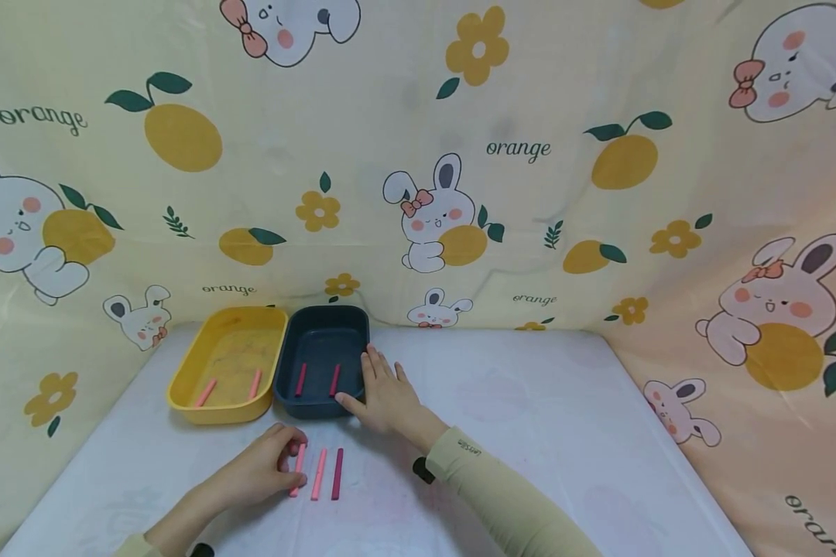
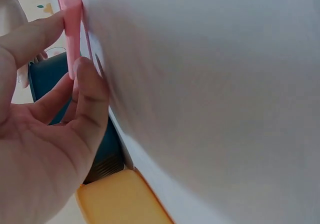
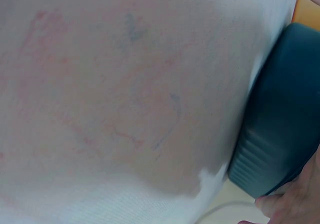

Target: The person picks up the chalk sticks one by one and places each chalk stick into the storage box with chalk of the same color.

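My left hand pinches a light pink stick between thumb and fingers, close to the white table. In the left wrist view that stick is held at both ends. To its right lie a second light pink stick and a dark magenta stick, roughly parallel. My right hand rests against the right side of a dark blue tray, fingers extended along the rim, thumb at the near corner. Inside that tray are two magenta sticks.
A yellow tray stands against the left side of the blue one, with two light pink sticks inside. Behind the white table hangs a patterned cloth with rabbits and oranges. Faint colour marks show on the tabletop.
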Demonstrator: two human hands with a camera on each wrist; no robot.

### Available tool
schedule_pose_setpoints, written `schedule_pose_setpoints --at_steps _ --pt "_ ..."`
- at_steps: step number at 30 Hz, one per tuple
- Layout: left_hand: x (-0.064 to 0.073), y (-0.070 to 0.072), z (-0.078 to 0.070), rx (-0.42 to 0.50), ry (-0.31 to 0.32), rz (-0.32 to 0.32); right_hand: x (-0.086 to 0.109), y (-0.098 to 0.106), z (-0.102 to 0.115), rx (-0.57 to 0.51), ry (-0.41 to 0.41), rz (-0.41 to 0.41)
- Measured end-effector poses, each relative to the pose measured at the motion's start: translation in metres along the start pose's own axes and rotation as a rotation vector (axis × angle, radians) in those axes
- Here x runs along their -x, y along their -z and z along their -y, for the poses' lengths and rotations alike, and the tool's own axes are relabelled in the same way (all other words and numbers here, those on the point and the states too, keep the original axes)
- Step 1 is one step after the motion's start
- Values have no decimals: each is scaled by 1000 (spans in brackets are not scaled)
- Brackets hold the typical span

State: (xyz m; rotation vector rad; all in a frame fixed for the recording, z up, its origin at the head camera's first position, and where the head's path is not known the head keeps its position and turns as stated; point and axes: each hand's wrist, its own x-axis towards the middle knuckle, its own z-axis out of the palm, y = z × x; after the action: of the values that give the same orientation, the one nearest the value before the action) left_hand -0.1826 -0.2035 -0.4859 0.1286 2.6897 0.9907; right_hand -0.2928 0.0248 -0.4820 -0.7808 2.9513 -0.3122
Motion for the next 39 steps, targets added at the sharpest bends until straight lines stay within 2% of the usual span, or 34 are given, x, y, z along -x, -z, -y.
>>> schedule_pose_setpoints --at_steps 5,14,22,24,32,39 --pt "2 -2 0 92 -22 -11 1 0 0 -3 3 0" --pt "3 -4 1 162 -86 -21 2 1 1 -2 -3 -6" --pt "6 -3 -5 209 -20 -67 2 1 2 -13 -7 -1" --pt "7 -2 -6 225 -20 -76 2 1 1 -15 -7 -5" --pt "10 8 -6 255 -148 -131 0 -2 1 -20 -10 -23" --pt "8 18 -6 272 -189 -216 0 -2 1 -15 -14 -22"
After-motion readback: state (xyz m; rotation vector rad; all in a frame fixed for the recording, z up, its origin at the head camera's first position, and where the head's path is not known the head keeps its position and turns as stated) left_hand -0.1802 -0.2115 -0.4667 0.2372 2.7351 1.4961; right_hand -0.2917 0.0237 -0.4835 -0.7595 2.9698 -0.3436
